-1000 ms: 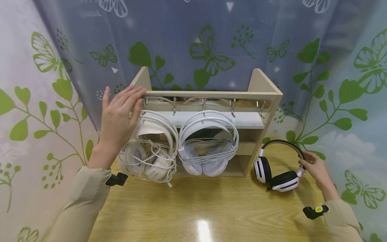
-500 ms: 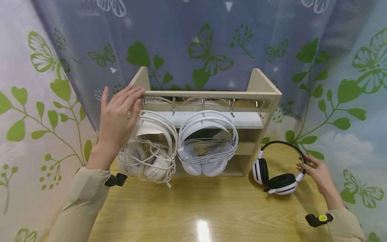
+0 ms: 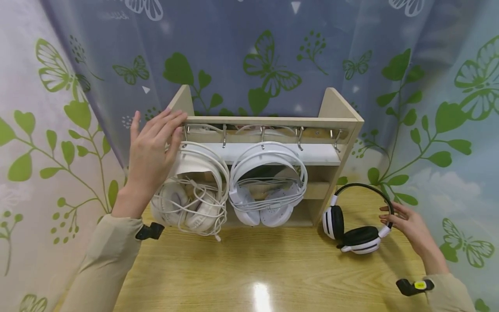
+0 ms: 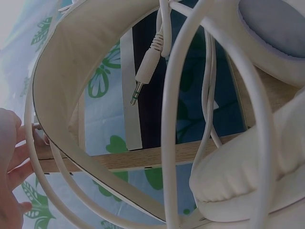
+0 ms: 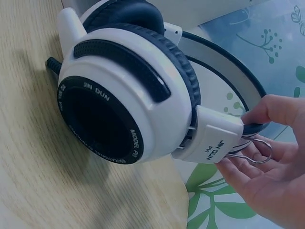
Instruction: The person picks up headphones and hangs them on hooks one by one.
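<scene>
My left hand rests on the top left corner of a pale wooden rack, fingers extended. Below it hangs a white pair of headphones wrapped in its loose cable; a second white pair with a coiled cable hangs beside it. At the rack's right side, my right hand pinches the headband of black-and-white headphones near one ear cup. In the right wrist view, the thumb of the right hand lies over the band and the fingers are underneath, by a thin wire loop.
Metal hooks line the rack's front, the right ones bearing nothing. A white shelf runs behind them. The wooden table extends in front, and patterned curtains enclose the back and sides. A cable plug dangles in the left wrist view.
The black-and-white headphones have shifted slightly left and toward me, with the right hand still on the band. The left hand stays on the rack's corner.
</scene>
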The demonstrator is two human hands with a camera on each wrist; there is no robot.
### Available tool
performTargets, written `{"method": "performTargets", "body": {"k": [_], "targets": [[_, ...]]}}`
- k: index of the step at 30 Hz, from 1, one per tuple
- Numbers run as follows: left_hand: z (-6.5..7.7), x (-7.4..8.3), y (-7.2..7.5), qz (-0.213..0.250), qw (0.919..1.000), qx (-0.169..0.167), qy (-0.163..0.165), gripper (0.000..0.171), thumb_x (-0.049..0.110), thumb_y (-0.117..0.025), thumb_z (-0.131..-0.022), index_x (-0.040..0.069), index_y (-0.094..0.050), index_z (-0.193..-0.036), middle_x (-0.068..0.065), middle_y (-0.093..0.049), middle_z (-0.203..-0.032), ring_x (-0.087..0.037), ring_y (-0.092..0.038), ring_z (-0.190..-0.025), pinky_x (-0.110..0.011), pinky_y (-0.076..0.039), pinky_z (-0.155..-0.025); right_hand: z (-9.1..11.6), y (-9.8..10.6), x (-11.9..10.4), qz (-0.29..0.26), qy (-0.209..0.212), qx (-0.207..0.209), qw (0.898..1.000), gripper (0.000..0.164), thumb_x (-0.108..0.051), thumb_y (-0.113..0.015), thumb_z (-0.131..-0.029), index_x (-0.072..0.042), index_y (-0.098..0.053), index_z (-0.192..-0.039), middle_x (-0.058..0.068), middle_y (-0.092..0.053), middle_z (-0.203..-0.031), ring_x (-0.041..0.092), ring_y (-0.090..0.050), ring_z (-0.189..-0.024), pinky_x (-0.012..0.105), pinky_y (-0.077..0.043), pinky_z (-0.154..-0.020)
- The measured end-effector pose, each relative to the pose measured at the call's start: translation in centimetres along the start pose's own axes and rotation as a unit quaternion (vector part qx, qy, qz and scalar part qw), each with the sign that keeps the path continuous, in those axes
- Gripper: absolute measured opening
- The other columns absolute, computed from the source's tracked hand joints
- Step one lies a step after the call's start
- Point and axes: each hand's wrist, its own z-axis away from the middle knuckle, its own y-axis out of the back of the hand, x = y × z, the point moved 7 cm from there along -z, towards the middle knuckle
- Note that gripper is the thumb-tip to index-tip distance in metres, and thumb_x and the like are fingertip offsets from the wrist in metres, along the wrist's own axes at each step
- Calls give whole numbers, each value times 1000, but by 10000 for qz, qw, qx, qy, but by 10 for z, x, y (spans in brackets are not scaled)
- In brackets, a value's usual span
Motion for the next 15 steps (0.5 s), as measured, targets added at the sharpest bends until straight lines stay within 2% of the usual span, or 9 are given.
{"method": "performTargets", "body": {"k": [4, 10, 15], "targets": [[0, 1, 1, -11, 10000, -8, -6, 33, 21, -51, -107, 12, -67, -134, -6, -66, -136, -28, -56, -133, -51, -9, -125, 0, -2, 0, -135, -48, -71, 9999, 62, -7, -51, -106, 22, -18, -150, -31, -63, -108, -6, -68, -92, 13, -53, -77], [0, 1, 1, -30, 10000, 15, -16, 33, 21, -51, -107, 12, -68, -134, -6, -66, -136, -28, -56, -133, -51, -9, -125, 0, -1, 3, -53, -335, 65, 9994, 71, -19, -50, -108, 21, -11, -152, -35, -60, -102, -8, -67, -91, 7, -49, -77], [-1, 1, 1, -7, 10000, 22, -22, 33, 20, -51, -107, 12, -68, -134, -6, -66, -136, -28, -56, -133, -51, -9, -125, 3, -1, 2, -159, -400, 203, 9989, 73, -22, -50, -108, 21, -9, -152, -35, -61, -101, -7, -68, -89, 8, -50, -76]]}}
